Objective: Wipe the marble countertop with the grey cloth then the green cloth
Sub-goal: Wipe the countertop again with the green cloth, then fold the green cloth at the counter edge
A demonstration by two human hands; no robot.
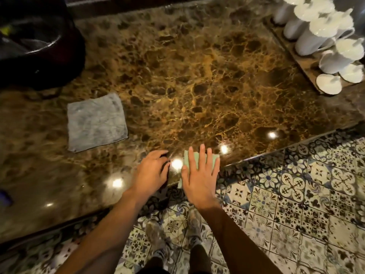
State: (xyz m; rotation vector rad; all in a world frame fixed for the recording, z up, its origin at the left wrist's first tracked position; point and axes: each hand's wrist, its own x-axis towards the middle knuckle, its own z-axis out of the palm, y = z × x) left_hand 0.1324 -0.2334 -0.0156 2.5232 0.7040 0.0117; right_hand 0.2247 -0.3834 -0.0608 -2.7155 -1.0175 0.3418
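The brown marble countertop (197, 76) fills most of the view. A grey cloth (96, 122) lies flat and square on its left part, with no hand on it. At the counter's near edge, my right hand (199, 175) presses flat, fingers spread, on a folded green cloth (214, 158) that shows around the fingers. My left hand (151, 172) rests beside it on the bare marble with the fingers curled and holds nothing.
A dark round bin (39, 42) stands at the back left. White cups (324, 38) stand upside down on a tray (308, 70) at the back right. Patterned floor tiles (296, 194) and my shoes lie below the counter edge. A blue object (5, 196) sits far left.
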